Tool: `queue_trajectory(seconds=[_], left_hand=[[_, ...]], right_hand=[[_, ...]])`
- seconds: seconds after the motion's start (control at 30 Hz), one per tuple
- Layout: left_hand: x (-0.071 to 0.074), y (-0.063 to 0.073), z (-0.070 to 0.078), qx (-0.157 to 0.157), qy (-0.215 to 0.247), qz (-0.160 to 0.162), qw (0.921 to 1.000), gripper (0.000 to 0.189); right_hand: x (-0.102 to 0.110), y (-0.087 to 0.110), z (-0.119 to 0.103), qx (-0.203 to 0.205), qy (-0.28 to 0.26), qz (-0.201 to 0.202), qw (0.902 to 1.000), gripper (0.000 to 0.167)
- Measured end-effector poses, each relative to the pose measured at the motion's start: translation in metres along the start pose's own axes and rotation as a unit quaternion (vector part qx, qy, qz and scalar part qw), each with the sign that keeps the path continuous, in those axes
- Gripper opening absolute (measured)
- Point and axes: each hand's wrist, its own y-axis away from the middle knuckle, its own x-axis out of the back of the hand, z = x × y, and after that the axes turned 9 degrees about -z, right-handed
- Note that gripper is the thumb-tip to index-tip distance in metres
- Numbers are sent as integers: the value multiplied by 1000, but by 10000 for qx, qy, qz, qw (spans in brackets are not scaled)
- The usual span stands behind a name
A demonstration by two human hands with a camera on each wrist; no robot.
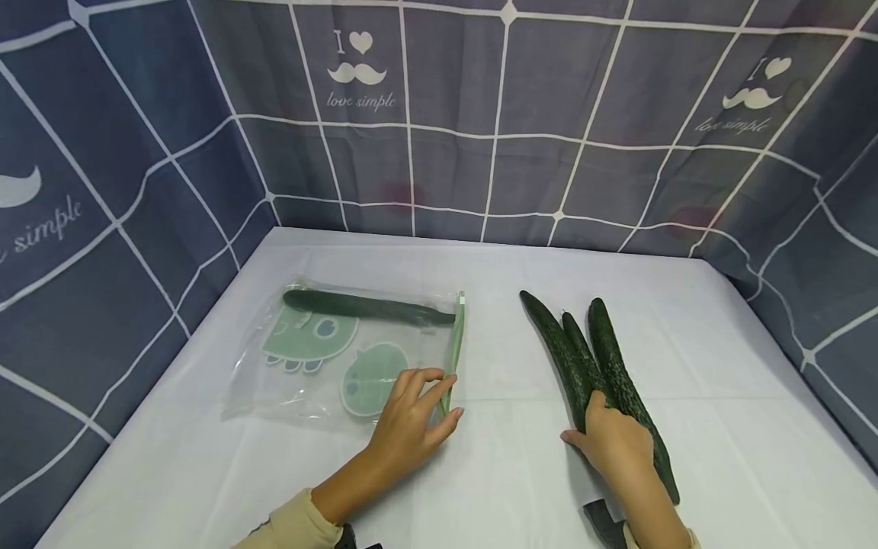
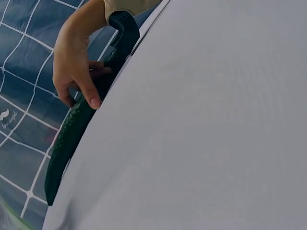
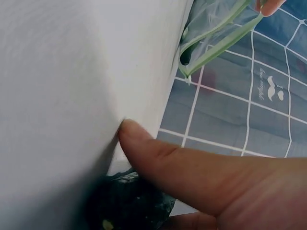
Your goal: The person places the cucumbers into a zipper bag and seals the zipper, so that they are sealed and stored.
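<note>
A clear zip bag (image 1: pixel 274 396) with a green zip edge (image 1: pixel 457 335) lies flat on the left, its mouth facing right. One cucumber (image 1: pixel 370 306) rests inside, along the far side of the bag. My left hand (image 1: pixel 405 419) pinches the near part of the zip edge; the right wrist view shows the mouth parted. Further right, three cucumbers lie side by side: a left one (image 1: pixel 552 335), a middle one (image 1: pixel 579 343) and a right one (image 1: pixel 620 374). My right hand (image 1: pixel 617 442) grips the left cucumber near its close end, hiding the lower parts of the left and middle ones.
A white cloth (image 1: pixel 501 473) covers the table. Dark grey checked curtains (image 1: pixel 453 168) rise along the back and both sides. The bag carries pale green printed figures (image 1: pixel 376 381). A dark strap (image 1: pixel 604 522) sits at my right wrist.
</note>
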Motion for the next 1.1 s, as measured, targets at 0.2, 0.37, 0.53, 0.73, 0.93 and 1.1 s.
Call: queue_trajectory(seconds=[0.2,0.37,0.53,0.73,0.93,1.1], left_hand=[[7,6,-9,-344,-126,-266,9990,70],[11,4,-15,-570,-91,-250,9980,69],[12,0,-19,-804,-41,160,9966,63],[14,-3,-22,-918,-61,488,9946,58],[14,-5,-21,-978,-46,576,9935,59],[11,-5,-20,-1016,-4,508,9935,59]], right_hand=[[-1,0,2,176,-304,12,9994,68],[6,4,14,236,-1012,761,9917,53],[10,4,21,350,-1281,1199,9839,51],[9,-1,29,659,-1162,1781,9749,56],[7,-6,41,802,-1833,2839,9377,46],[9,-6,50,544,-2505,2866,9231,42]])
